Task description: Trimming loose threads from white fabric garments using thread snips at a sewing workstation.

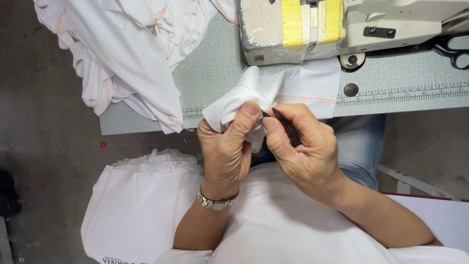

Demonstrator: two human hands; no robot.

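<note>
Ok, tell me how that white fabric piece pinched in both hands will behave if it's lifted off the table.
The white fabric piece is probably floppy: it bunches and folds where the left hand pinches it. Likely light, since fingertips alone hold it up. The far end lies under the sewing machine, so it may drag or catch there.

A grey, finely textured tabletop (215, 68) with a printed ruler strip along its near edge fills the upper frame. At twelve o'clock stands a cream metal sewing machine (312, 29) wrapped in yellow tape. A heap of white cloth with pale orange seams (127, 54) drapes over the edge at ten o'clock. A white fabric piece (312, 83) lies under the machine. Black-handled scissors (452, 49) rest at two o'clock.
</note>
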